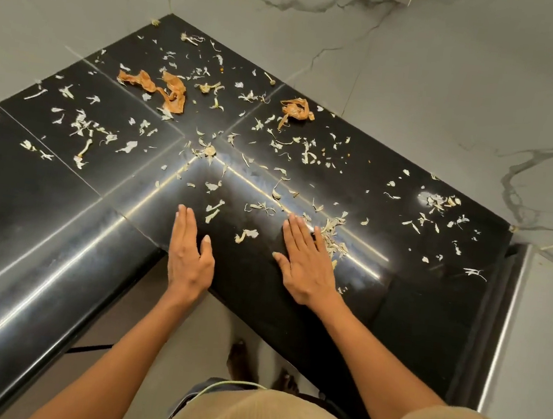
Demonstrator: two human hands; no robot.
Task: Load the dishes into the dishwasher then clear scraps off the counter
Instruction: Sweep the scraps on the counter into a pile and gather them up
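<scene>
Scraps [332, 236] beside the flat, straight-fingered right hand [306, 264] on the counter [45, 203]; left hand [189, 254] likewise open, empty.

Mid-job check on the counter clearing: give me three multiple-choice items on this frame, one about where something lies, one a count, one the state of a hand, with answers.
1. Where is the small heap of pale scraps?
A. In the far corner by the wall
B. Against the right hand's little-finger side
C. Under the left hand

2. How many clumps of orange peel lie on the black counter?
A. Two
B. Five
C. None

3. How is the left hand?
A. Fist closed on scraps
B. Pinching one peel
C. Fingers straight, holding nothing

Answers:
1 B, the heap sits along the right hand's outer edge.
2 A, a long clump lies on the left and a smaller one on the right.
3 C, its fingers extend over the counter edge.
</scene>
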